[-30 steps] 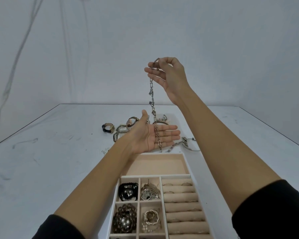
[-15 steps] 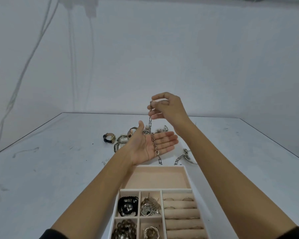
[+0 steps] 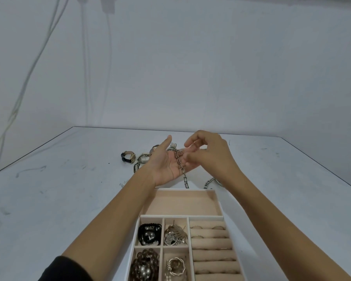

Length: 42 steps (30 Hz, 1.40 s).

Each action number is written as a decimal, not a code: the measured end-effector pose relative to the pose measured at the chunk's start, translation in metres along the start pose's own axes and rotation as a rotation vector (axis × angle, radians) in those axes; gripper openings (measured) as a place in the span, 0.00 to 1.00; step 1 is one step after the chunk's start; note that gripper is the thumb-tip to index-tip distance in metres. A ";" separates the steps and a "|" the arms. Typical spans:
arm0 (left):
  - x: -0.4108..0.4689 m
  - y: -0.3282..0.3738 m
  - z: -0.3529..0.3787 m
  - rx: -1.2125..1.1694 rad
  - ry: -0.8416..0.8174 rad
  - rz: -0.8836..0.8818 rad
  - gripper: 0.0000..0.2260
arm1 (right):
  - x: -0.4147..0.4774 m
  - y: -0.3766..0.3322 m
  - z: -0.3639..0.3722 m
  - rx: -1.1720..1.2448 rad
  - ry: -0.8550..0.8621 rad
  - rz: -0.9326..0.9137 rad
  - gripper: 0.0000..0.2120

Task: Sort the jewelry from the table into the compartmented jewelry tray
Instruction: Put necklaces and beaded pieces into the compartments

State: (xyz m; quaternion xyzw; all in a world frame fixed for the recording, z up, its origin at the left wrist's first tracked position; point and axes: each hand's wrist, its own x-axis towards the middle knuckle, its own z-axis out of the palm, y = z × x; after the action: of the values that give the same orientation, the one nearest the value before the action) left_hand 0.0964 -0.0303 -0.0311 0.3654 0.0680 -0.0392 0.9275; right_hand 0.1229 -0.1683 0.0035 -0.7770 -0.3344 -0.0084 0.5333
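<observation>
Palm up and fingers straight, the left hand (image 3: pixel 166 165) clasps nothing. The chain (image 3: pixel 180 166) simply lies across it. The right hand (image 3: pixel 209 157) is curled over the chain's far end with its fingertips (image 3: pixel 184 159) at the links, but whether they pinch one cannot be determined.

Tray (image 3: pixel 199 189), nearest row: brown beads (image 3: pixel 144 266) at the left and a twisted silver band (image 3: pixel 176 265) beside them. Next row out: black beads (image 3: pixel 149 234), then a silver clip (image 3: pixel 174 235). The right column holds ring rolls (image 3: pixel 211 242) with several rings seated. The wide compartment (image 3: pixel 182 203) at the far end shows bare lining.

Just beyond the tray's far wall, the chain's tail hangs off the heel of the left palm, short of the wall and apparently not touching it. The chain's long axis runs from that wall straight away from the tray, roughly in line with the tray's middle. Judgement: the wide compartment lies directly on the near side of the tail. The left hand bears the weight and is the nearer to the tray. The move calls for drawing back and lowering tail first, so the links coil inside rather than catch on the wall.

Off the tray's far right corner a second chain (image 3: pixel 210 182) lies on the table (image 3: pixel 69 189). Farther out, beyond the far left corner, are watches (image 3: pixel 130 157).
</observation>
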 end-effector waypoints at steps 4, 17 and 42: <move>-0.002 0.001 0.002 0.164 -0.014 0.024 0.26 | -0.009 0.009 0.003 -0.002 -0.062 0.036 0.11; -0.003 0.007 0.011 0.127 -0.054 0.127 0.16 | 0.003 0.051 -0.025 -0.472 -0.142 0.062 0.19; -0.006 0.013 0.008 0.117 -0.068 0.142 0.27 | 0.002 0.053 -0.027 -0.194 -0.258 -0.011 0.09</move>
State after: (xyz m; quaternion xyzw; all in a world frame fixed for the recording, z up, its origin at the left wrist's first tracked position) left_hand 0.0931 -0.0260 -0.0156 0.4212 0.0080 0.0104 0.9069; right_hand 0.1619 -0.2012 -0.0276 -0.8176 -0.4021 0.0562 0.4083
